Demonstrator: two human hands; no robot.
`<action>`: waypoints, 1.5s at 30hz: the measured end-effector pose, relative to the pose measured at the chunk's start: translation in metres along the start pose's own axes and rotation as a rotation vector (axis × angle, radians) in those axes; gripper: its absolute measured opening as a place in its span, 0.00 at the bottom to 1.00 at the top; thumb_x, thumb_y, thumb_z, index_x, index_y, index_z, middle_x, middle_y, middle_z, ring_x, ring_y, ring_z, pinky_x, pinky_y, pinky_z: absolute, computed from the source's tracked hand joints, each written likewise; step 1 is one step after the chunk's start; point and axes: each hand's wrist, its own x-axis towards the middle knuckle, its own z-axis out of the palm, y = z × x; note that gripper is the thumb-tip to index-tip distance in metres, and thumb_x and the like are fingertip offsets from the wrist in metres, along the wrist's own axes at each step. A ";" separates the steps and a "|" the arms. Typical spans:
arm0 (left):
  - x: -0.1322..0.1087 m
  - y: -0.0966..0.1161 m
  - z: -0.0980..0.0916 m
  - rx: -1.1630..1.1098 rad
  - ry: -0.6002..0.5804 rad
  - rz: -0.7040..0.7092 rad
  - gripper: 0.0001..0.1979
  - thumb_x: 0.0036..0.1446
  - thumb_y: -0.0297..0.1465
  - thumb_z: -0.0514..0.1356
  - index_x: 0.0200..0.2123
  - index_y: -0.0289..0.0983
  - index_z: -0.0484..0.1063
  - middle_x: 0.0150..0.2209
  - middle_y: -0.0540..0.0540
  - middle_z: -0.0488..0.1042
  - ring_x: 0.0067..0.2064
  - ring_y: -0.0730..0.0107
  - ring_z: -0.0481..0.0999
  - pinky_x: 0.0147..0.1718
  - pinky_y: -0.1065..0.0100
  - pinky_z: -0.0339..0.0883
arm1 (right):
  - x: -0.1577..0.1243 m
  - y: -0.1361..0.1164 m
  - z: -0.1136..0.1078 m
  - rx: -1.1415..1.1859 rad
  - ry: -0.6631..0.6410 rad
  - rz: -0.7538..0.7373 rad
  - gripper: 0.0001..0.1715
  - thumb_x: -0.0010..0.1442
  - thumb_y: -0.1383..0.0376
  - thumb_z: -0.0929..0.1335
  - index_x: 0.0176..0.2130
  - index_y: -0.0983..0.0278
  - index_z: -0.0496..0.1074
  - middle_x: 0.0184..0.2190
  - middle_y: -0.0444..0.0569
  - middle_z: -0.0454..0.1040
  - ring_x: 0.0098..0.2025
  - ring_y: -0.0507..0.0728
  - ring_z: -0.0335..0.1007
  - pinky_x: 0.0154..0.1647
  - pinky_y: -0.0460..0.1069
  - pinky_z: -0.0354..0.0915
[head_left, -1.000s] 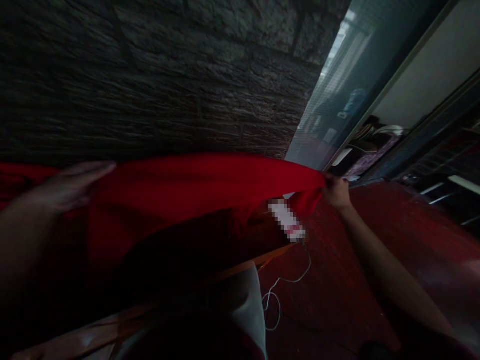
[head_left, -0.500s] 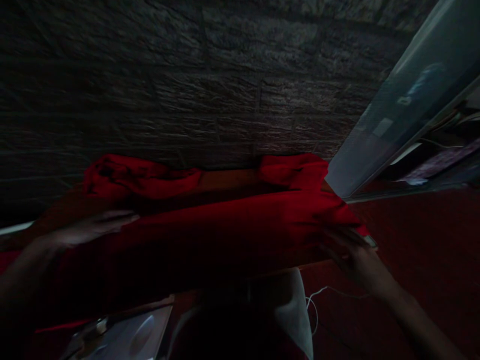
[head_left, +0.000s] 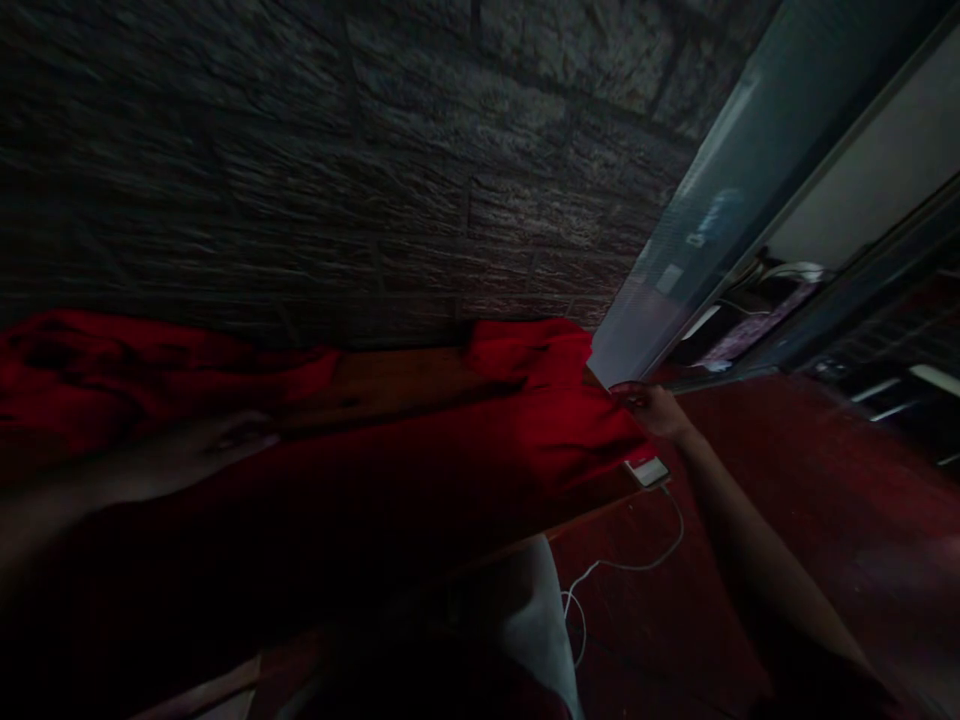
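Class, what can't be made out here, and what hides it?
- Head view: part of the white device, covered by the red cloth.
- Head view: whether the left hand grips the red cloth; blur and shadow hide it.
- Head view: the pale object at lower left, cut off by the bottom edge.

- Behind the brown wooden table [head_left: 405, 375] I face a rough grey stone-block wall [head_left: 420, 180].
- On the table's right end, a flat white phone [head_left: 651, 473].
- Below that end, a thin white cable [head_left: 630, 568].
- Right of the table, a bluish panel [head_left: 690, 265] and dark red floor [head_left: 840, 520].
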 end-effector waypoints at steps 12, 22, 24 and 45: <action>0.050 0.172 0.093 -0.044 -0.197 0.433 0.28 0.60 0.51 0.47 0.50 0.38 0.73 0.52 0.38 0.76 0.51 0.53 0.76 0.54 0.57 0.64 | 0.050 0.035 0.000 0.125 -0.399 -0.098 0.26 0.52 0.51 0.71 0.44 0.66 0.79 0.41 0.52 0.79 0.38 0.56 0.74 0.41 0.49 0.68; 0.063 0.231 0.145 -0.369 0.003 0.542 0.20 0.65 0.46 0.49 0.47 0.40 0.70 0.47 0.44 0.77 0.49 0.62 0.76 0.53 0.61 0.67 | 0.080 0.050 -0.001 0.187 -0.532 -0.161 0.24 0.47 0.47 0.75 0.36 0.62 0.79 0.37 0.47 0.78 0.39 0.56 0.72 0.42 0.48 0.65; 0.063 0.226 0.154 -0.433 0.054 0.492 0.20 0.65 0.46 0.50 0.48 0.40 0.69 0.47 0.44 0.77 0.49 0.62 0.76 0.52 0.62 0.68 | 0.083 0.053 0.000 0.211 -0.561 -0.156 0.24 0.48 0.46 0.75 0.37 0.62 0.78 0.36 0.46 0.77 0.39 0.56 0.71 0.42 0.48 0.65; 0.074 0.213 0.163 -0.474 -0.031 0.475 0.18 0.61 0.45 0.55 0.42 0.40 0.76 0.44 0.46 0.79 0.47 0.60 0.77 0.53 0.60 0.68 | 0.072 0.060 -0.007 0.569 -0.328 -0.003 0.23 0.55 0.46 0.72 0.37 0.63 0.69 0.32 0.43 0.70 0.32 0.51 0.64 0.34 0.46 0.60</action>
